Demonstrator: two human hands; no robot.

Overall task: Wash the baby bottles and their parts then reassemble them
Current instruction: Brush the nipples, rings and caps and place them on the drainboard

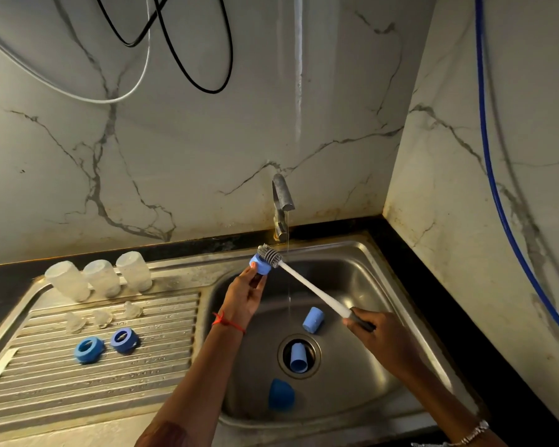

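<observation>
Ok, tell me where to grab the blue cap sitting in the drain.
Probably pinch its open rim, coming from above on the near side: the blue cap lies tilted in the drain, with its mouth facing up toward you.

Drainboard [110,375] left of the sink basin [352,279], tap [281,204] behind the basin at the wall. On the drainboard: a row of three bottles [102,278] at the back edge, three nipples [102,317] just before them, two rings [89,350] side by side nearer still. In the basin: one cap [313,320] right of centre, a second cap [298,357] in the drain opening, a third cap [281,395] before the drain; over the basin's back left, the left hand [242,301] holds a third ring [260,264] with the brush [310,290] head touching it, handle running right and forward into the right hand [381,337].
</observation>
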